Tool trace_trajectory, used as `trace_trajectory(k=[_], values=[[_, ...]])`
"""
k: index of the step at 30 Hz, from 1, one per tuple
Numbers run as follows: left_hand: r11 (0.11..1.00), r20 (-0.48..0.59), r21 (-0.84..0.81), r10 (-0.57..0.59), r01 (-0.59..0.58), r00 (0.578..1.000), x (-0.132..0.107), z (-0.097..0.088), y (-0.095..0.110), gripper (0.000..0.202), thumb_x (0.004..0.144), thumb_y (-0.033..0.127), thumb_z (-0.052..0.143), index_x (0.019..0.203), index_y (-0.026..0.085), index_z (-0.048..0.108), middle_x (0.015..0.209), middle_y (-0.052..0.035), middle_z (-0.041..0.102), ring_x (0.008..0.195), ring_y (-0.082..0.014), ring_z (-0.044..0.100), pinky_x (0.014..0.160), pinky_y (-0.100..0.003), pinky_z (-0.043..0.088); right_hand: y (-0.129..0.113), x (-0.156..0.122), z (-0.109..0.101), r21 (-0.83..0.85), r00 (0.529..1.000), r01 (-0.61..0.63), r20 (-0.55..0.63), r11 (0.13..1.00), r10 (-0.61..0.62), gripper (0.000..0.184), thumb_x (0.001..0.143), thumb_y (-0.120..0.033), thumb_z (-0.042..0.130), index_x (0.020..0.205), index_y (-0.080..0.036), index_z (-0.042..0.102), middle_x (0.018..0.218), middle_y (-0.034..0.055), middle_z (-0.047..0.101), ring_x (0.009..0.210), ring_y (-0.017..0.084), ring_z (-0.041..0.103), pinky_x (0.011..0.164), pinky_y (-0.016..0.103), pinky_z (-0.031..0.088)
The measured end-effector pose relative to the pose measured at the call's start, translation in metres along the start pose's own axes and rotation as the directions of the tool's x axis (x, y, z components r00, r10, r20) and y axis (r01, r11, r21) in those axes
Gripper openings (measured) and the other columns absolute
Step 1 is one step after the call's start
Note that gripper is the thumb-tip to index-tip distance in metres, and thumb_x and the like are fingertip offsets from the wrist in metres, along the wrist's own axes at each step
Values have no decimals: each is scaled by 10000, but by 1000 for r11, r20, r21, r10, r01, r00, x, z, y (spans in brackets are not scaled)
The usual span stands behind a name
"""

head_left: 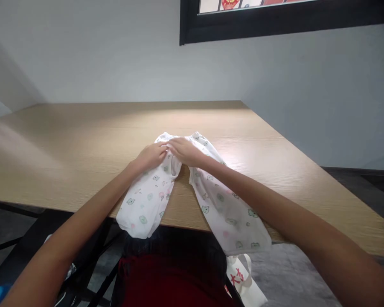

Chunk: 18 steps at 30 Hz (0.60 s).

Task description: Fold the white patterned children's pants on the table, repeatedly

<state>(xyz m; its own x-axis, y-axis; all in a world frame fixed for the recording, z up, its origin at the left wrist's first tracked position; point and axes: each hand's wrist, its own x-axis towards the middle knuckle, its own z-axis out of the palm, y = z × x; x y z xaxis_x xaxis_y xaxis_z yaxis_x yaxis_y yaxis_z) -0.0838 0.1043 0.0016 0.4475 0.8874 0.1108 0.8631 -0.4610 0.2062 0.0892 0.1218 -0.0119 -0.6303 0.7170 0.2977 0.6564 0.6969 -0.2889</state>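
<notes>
Head cam view: left hand sits flat on the waist end of the little printed pants, fingers pressed down on the cloth, not curled. Pants lie on the wooden worktop, legs hanging off the near edge. Right hand presses right beside it, fingertips touching

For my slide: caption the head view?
Both hands press the waist of printed baby pants on a wooden table.
</notes>
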Motion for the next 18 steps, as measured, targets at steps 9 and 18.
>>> trace_trajectory(k=[9,18], values=[[998,-33,53,25,-23,999,-176,8,40,415,944,298,253,1281,172,459,1324,-47,493,1240,-196,429,1033,-353,372,0,49,21,-26,971,-82,225,996,85,408,957,-245,208,1243,-151,484,1385,85,383,1257,276,326,1035,597,66],[996,74,37,72,-75,995,-159,-30,64,396,950,351,261,1177,231,562,1199,-6,599,1122,-183,538,952,-325,434,22,31,-8,302,962,-255,177,919,208,485,958,-429,251,1122,-133,597,1144,119,593,997,256,553,878,395,429]])
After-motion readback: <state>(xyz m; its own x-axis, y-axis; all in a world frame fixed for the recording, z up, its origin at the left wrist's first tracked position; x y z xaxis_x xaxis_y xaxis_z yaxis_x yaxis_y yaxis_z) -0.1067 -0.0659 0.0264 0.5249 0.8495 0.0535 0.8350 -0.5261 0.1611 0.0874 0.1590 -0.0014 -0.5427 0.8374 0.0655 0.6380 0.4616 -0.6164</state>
